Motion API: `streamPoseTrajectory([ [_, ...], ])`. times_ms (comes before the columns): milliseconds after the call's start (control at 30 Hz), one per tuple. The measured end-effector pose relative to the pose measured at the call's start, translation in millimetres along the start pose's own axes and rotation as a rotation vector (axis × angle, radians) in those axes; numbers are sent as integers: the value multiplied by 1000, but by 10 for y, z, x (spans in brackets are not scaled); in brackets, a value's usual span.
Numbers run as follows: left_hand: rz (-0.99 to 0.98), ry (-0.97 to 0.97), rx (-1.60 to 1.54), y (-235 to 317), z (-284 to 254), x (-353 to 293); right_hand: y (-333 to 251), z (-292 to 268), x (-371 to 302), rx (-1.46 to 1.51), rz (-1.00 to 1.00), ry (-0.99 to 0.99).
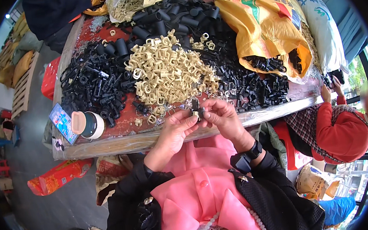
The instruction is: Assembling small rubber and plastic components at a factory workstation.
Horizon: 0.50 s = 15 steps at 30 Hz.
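Just your side of the cream pile (167, 71), your left hand (175, 130) pinches a black part (195, 104); whether your right hand (225, 118) pinches it too, I cannot tell.

Held black part (195, 104): plastic. Cream clips (167, 68): matt plastic. Yellow sack (261, 20): glossy.

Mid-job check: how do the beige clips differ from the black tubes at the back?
Colour: the beige clips are pale, while the black tubes are dark.
Shape: the clips look like small open loops; the tubes are plain cylinders.
Size: each tube is clearly bigger than a single clip.
Place: the clips lie nearer the person, the tubes farther back.
Shared: both lie in loose heaps on the table.
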<state>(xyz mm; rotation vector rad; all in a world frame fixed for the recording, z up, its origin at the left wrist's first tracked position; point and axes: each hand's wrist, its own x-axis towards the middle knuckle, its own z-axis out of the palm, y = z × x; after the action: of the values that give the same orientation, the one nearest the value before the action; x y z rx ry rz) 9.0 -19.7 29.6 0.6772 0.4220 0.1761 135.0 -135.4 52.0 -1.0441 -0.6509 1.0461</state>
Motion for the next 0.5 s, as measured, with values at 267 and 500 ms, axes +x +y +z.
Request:
streamPoseTrajectory([
  [267,38,46,21,5,69,-44,44,79,1,-1025,-527,95],
  [500,-25,-10,78,89,125,-139,72,117,-20,-992,-595,18],
])
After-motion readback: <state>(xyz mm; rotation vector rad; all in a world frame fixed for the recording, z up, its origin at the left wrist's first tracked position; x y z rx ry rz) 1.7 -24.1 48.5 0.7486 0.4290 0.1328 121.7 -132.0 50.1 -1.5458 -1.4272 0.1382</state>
